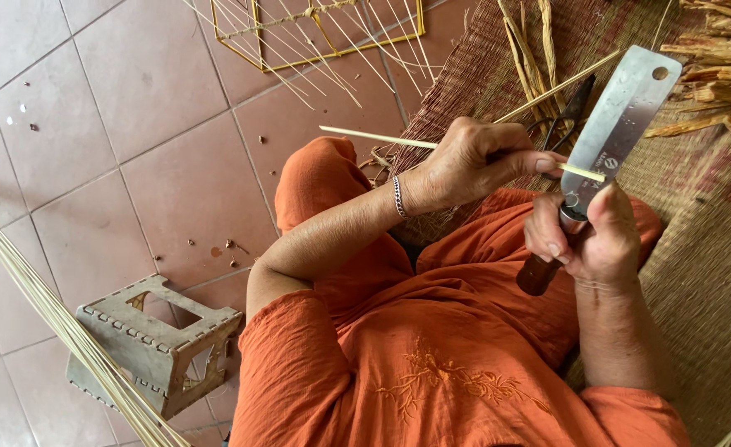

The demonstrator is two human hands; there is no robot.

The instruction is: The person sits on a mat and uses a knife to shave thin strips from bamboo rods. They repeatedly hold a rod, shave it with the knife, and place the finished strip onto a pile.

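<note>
L hand (pixel 473 165) is pinched shut on a thin bamboo stick (pixel 382 136), thumb on top, pressing it vs the flat steel blade of the cleaver (pixel 618 124); R hand (pixel 593 236) is wrapped tight round the cleaver's brown wooden handle, blade pointing up and away from the body. The stick runs from the woven mat's (pixel 704 273) near-left edge across the lap in the orange garment (pixel 431 348), w/ its tip just past the blade. My read: shaving/thinning the stick. To do it well, keep the edge at a shallow angle, draw the stick not the knife, thumb behind the edge, light even pressure so it doesn't dig in or snap. Split bamboo scraps (pixel 721 74) lie at the mat's far-right corner; a small plastic stool (pixel 154 343) sits tipped on the tile floor (pixel 92 124), long strips (pixel 59 323) beside it.
</note>
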